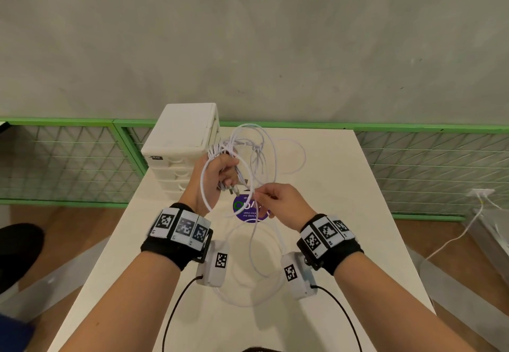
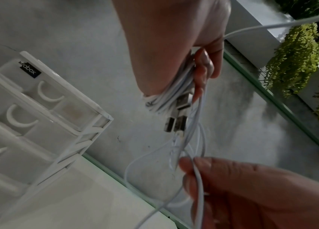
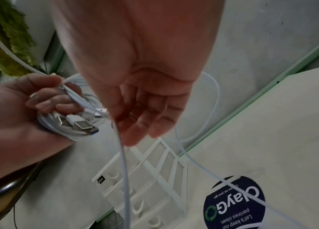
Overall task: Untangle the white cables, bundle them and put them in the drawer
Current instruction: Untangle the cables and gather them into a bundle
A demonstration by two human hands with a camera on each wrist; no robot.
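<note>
My left hand grips a coiled bundle of white cables above the table, with several USB plugs sticking out below the fingers. A big loop hangs round that hand. My right hand pinches one loose white strand between thumb and fingertips, close to the right of the left hand. More tangled white cable lies on the table behind the hands, and slack loops hang toward me. The white drawer unit stands at the table's far left, its drawers closed.
The white table carries a round purple sticker under the hands. A green-framed mesh fence runs behind the table. Black wrist-camera leads trail toward me. Another white cord lies on the floor at right.
</note>
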